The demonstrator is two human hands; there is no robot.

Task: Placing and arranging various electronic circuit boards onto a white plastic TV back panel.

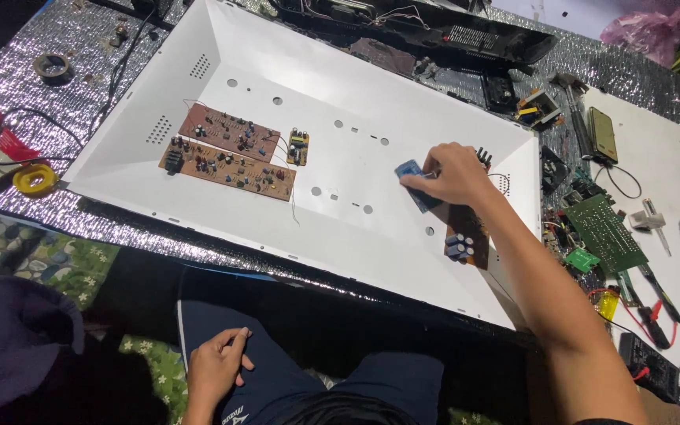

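Blue component point(409, 170) pinched in right hand point(454, 173) fingers; left hand point(214, 366) loosely curled, empty.

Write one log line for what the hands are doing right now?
right hand: pinching small blue circuit board over white metal back panel | left hand: resting on dark blue trouser leg, empty

Small blue rectangular component point(411, 175), flat and thin, pinched at one end, tilted with its long side running diagonally. Held just above the white tray point(340, 86), near its right edge, beside a brown circuit board point(466, 236).
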